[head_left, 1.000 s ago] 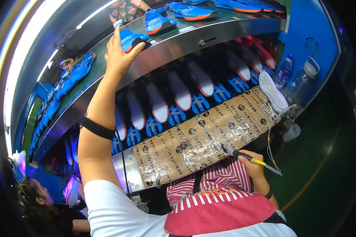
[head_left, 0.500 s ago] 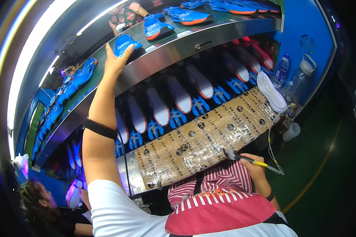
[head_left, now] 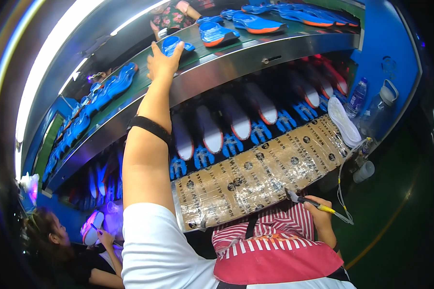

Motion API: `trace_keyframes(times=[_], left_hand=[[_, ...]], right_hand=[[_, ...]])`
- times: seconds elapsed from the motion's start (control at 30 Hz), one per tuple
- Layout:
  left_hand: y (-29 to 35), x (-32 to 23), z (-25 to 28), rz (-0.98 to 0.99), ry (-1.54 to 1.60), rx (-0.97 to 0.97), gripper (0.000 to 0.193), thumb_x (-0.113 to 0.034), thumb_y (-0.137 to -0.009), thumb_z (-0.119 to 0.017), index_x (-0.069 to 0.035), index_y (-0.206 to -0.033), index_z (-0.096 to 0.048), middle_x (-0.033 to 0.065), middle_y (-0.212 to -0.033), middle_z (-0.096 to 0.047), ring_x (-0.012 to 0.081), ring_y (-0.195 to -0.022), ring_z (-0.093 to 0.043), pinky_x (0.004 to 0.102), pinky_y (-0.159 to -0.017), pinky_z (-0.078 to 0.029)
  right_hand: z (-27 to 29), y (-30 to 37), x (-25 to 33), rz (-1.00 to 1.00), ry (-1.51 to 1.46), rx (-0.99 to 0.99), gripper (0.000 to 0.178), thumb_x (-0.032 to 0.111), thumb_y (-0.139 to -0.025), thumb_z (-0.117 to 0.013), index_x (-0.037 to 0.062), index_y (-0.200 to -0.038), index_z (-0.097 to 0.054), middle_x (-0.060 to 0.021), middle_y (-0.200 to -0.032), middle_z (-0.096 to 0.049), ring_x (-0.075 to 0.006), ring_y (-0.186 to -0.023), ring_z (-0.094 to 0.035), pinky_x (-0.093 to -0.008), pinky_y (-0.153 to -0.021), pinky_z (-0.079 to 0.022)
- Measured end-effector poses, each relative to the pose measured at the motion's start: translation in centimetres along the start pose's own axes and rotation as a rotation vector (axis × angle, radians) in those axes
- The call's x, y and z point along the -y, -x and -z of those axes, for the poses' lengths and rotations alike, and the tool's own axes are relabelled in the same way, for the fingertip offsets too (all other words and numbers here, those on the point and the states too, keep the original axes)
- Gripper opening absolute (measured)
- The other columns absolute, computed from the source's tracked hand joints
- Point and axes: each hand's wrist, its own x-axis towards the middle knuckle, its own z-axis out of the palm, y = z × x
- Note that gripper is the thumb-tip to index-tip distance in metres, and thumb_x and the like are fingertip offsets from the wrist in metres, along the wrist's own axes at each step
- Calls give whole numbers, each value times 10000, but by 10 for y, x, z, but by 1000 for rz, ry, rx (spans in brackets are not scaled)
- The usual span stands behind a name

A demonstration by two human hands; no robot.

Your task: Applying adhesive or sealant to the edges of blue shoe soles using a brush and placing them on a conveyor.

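My left hand [head_left: 163, 61] reaches far up to the conveyor belt, its fingers and thumb spread apart. The thumb overlaps a glossy blue shoe piece [head_left: 170, 46], and the fingers are just left of it; whether they touch it is hard to tell. Low on the right, my right hand [head_left: 318, 209] is closed round a brush [head_left: 309, 201] with a dark handle and yellow end. A thin cable or tube trails from that end. The brush tip is over the near edge of a work board [head_left: 255, 185] covered in printed brown tape.
More blue and orange shoe pieces [head_left: 258, 23] line the belt. Beneath it, a dark shelf holds several pale long soles [head_left: 241, 126] and blue parts. At right are a white sole [head_left: 343, 123], a bottle [head_left: 357, 98] and a clear jug [head_left: 378, 109]. Co-workers are across the belt and at lower left.
My view has shifted, so the scene sits further right. My left hand and the blue shoe piece beside it are slightly further onto the belt. The brush stays in my right hand.
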Motion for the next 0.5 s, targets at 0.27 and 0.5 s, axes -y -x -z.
trace_keyframes(times=[0.27, 0.5], left_hand=[[-27, 132, 82, 296, -631, 108, 638, -446, -792, -607, -163, -1330, -414, 103, -1367, -405, 360, -1267, -344, 614, -965, -251], [33, 135, 101, -759, 66, -477, 262, -252, -806, -643, 0, -863, -595, 231, -1149, -538, 343, -1101, -493, 411, -923, -371]], right_hand=[[9, 4, -3, -14, 0, 19, 221, 50, -714, -703, -6, -926, -679, -54, -751, -654, -81, -662, -565, -215, -627, -445], [-8, -1, 7, 58, 50, 91, 220, 47, -719, -693, -11, -930, -675, -67, -766, -665, -86, -682, -583, -220, -630, -452]])
